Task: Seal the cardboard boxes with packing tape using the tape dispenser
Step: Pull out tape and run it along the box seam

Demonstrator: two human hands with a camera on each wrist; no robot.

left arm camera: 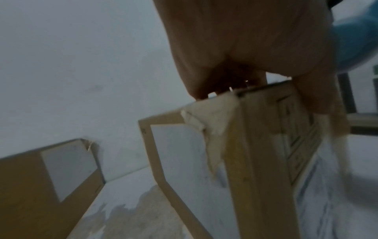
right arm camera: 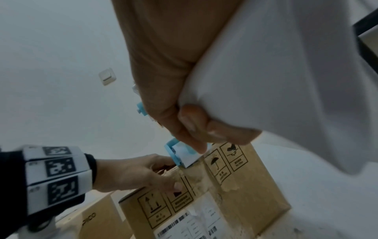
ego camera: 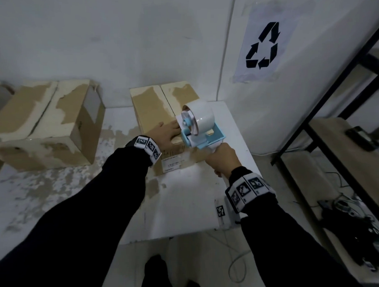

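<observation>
Centre of frame: left hand, fingers flat, is pressing on the box; right hand, fingers wrapped round the handle, is holding the dispenser at the box's near edge.

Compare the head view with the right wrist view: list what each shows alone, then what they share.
Head view only: the tape roll on the dispenser, the recycling sign, the second box at left.
Right wrist view only: the handling symbols printed on the box's near face, a wall switch.
Both: the left hand flat on the near box, the right hand gripping the dispenser.
</observation>
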